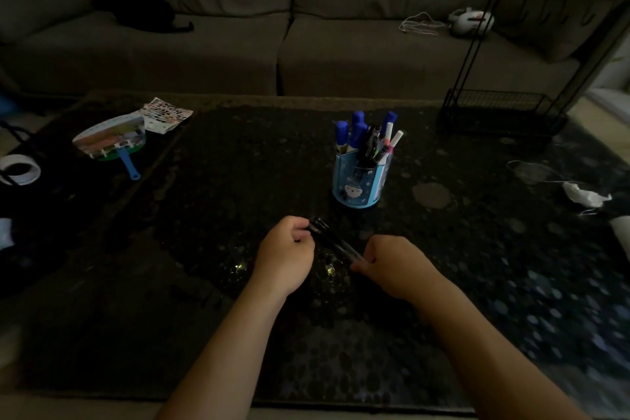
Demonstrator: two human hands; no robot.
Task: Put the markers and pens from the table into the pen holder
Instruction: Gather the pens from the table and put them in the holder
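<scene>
A blue pen holder (358, 186) stands on the dark table (204, 215), right of centre, with several blue-capped markers, white markers and dark pens upright in it. In front of it, a small bunch of black pens (335, 242) lies slanted low over the table. My left hand (284, 254) is closed around the bunch's far left end. My right hand (392, 264) pinches its near right end. How many pens the bunch holds is hard to tell in the dim light.
A hand fan with a blue handle (114, 143) and a sticker sheet (167, 114) lie at the back left. A black wire rack (501, 109) stands at the back right. Crumpled white paper (584, 196) lies at the right, a tape roll (18, 169) at the left edge.
</scene>
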